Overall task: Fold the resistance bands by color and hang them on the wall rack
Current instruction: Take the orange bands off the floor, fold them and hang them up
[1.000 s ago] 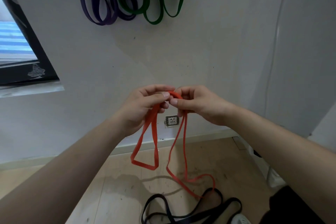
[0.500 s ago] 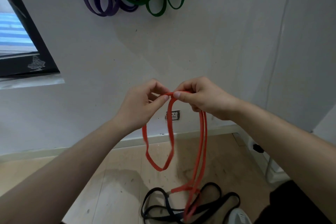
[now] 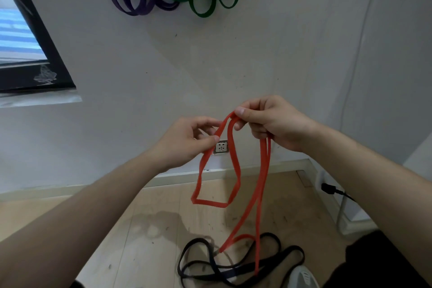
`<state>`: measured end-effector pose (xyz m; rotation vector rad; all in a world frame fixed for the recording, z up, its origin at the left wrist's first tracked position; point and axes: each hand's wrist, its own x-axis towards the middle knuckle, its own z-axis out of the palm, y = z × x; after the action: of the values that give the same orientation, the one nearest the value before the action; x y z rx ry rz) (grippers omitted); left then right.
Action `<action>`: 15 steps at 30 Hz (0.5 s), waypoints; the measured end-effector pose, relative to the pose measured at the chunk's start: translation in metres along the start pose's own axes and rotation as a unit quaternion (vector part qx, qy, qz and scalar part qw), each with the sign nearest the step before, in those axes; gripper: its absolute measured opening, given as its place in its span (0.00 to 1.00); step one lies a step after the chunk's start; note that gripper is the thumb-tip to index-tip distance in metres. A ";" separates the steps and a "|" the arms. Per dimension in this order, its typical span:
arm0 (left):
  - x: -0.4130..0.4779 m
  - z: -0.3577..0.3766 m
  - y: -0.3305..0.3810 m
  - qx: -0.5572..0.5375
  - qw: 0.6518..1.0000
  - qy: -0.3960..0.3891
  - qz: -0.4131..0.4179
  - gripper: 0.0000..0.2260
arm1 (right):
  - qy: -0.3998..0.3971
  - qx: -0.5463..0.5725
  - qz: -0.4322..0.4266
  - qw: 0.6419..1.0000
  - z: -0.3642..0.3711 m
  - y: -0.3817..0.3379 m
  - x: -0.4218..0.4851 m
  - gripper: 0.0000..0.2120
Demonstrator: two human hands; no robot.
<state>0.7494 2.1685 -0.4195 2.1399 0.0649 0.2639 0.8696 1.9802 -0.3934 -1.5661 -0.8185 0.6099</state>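
left forearm (image 3: pixel 93 217), right forearm (image 3: pixel 362 170): bare from wrist to frame edge. left hand (image 3: pixel 184 141), right hand (image 3: pixel 278 121): bare; nails short, pale, rounded. black garment (image 3: pixel 374 262) at lower right: plain matte fabric over leg. light grey shoe toe (image 3: pixel 304 278) at bottom edge, darker grey marks on top. small dark patch of clothing (image 3: pixel 76 285) at bottom left edge.

A red band (image 3: pixel 209 203) is held in loops above black bands (image 3: pixel 280 256) on the floor. Purple bands (image 3: pixel 134 12) and green bands (image 3: pixel 203 14) are hung on the wall.
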 end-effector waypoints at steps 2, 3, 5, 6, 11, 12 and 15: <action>0.000 0.006 0.003 -0.027 1.000 0.000 -0.002 0.13 | -0.006 0.016 0.004 1.000 0.000 -0.001 -0.001 0.09; 0.000 0.008 0.005 -0.038 0.999 -0.005 -0.006 0.12 | -0.009 0.020 0.004 1.000 0.000 -0.001 -0.001 0.09; 0.000 0.010 0.006 -0.063 0.998 -0.019 -0.017 0.10 | -0.015 0.029 0.002 0.999 -0.001 0.000 0.000 0.09; 0.000 0.010 0.005 -0.085 0.996 -0.027 -0.024 0.09 | -0.016 0.035 0.001 0.999 -0.001 0.001 0.000 0.09; 0.000 0.008 0.003 -0.148 0.987 -0.047 -0.044 0.10 | -0.015 0.044 0.000 0.999 -0.007 0.004 0.001 0.08; 0.000 0.007 0.002 -0.142 0.988 -0.035 -0.041 0.10 | -0.014 0.041 -0.001 0.999 -0.009 0.004 0.001 0.08; 0.002 0.005 0.001 -0.147 0.988 0.007 -0.039 0.10 | -0.010 0.029 -0.011 0.999 -0.015 0.006 0.002 0.09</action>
<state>0.7528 2.1644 -0.4210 1.8384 0.1122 0.2279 0.8832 1.9718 -0.3966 -1.4980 -0.8249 0.6300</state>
